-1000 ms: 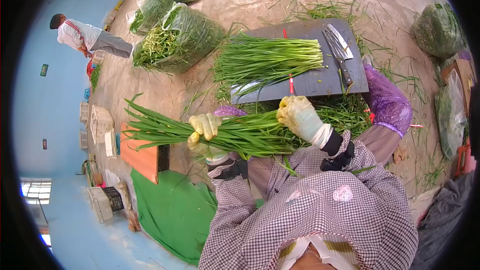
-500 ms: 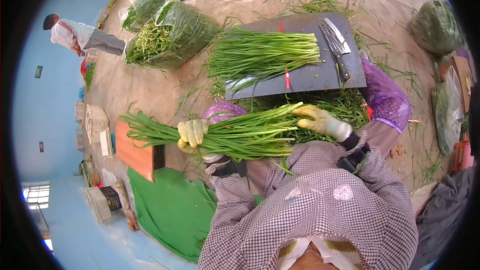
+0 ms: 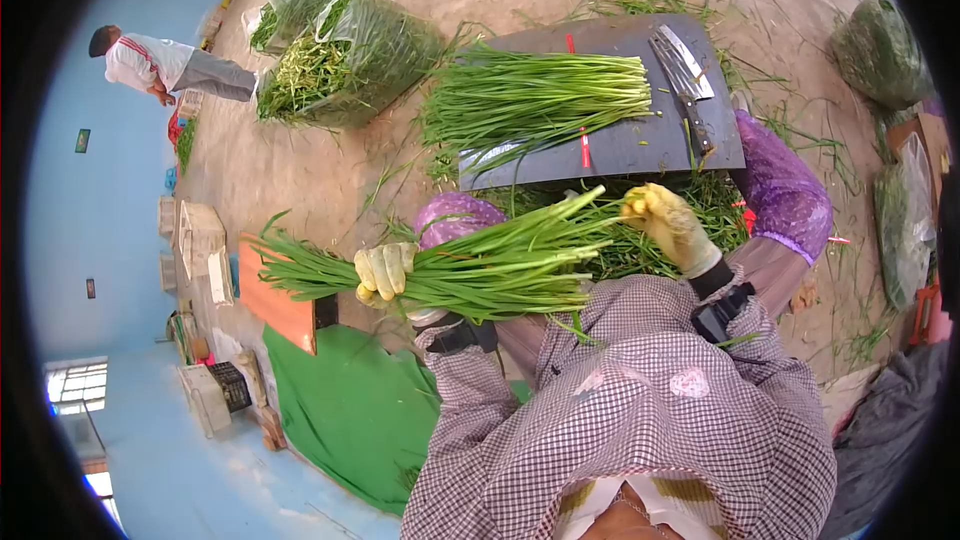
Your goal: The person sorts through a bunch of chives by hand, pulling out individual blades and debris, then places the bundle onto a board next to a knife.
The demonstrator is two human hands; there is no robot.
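My gloved left hand (image 3: 384, 272) is wrapped round a loose bunch of garlic chives (image 3: 500, 265), whose leafy tips fan out to the left and pale stem ends point right. By those stem ends, my gloved right hand (image 3: 672, 227) has its fingers pinched together on what looks like a thin chive stalk. In front of me is a dark board (image 3: 520, 172) bearing a neat pile of garlic chives (image 3: 540, 97). A red strap (image 3: 585, 148) shows at the pile's near side. To the pile's right lie knives (image 3: 690, 90) with dark handles.
Loose green trimmings (image 3: 640, 257) lie below the board. Plastic bags of greens (image 3: 365, 55) stand at back left, another bag (image 3: 880, 55) at right. An orange-brown board (image 3: 280, 290) and a green cloth (image 3: 350, 410) are at left. A person (image 3: 165, 65) stands far left.
My right hand has gone from spread fingers at the stem ends to a closed pinch, slightly higher and to the right. My left hand keeps its hold on the bunch.
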